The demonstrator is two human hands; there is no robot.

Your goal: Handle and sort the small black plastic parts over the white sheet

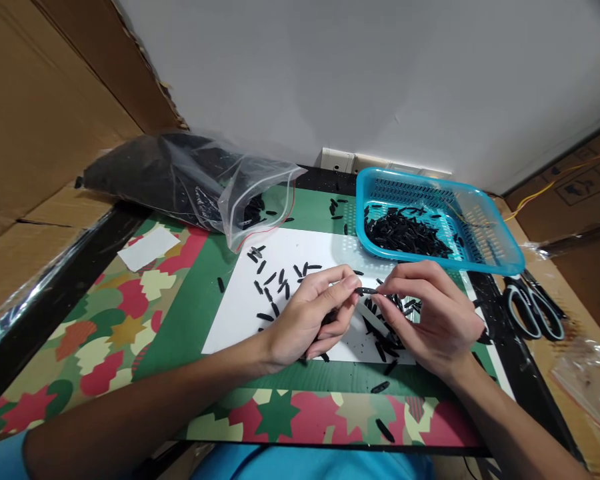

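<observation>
Between both hands, over the white sheet (pixel 235 313), is a small, slim black piece (pixel 366 291). My left hand (pixel 325 307) pinches its left end between thumb and forefinger. More black shows under the curled fingers of that hand, partly hidden. Thumb and forefinger of my right hand (pixel 430 310) close on the right end of the same piece. Loose black pieces (pixel 283 283) like it lie scattered on the sheet, with a denser cluster beneath my right hand. What exactly these pieces are I cannot tell.
A blue plastic basket (pixel 513 250) with a heap of black pieces stands at back right. At back left lies a clear zip bag (pixel 170 173) full of black material. Scissors (pixel 535 307) and a small plastic bag (pixel 587 380) lie right. Cardboard (pixel 40 80) and a wall border the table.
</observation>
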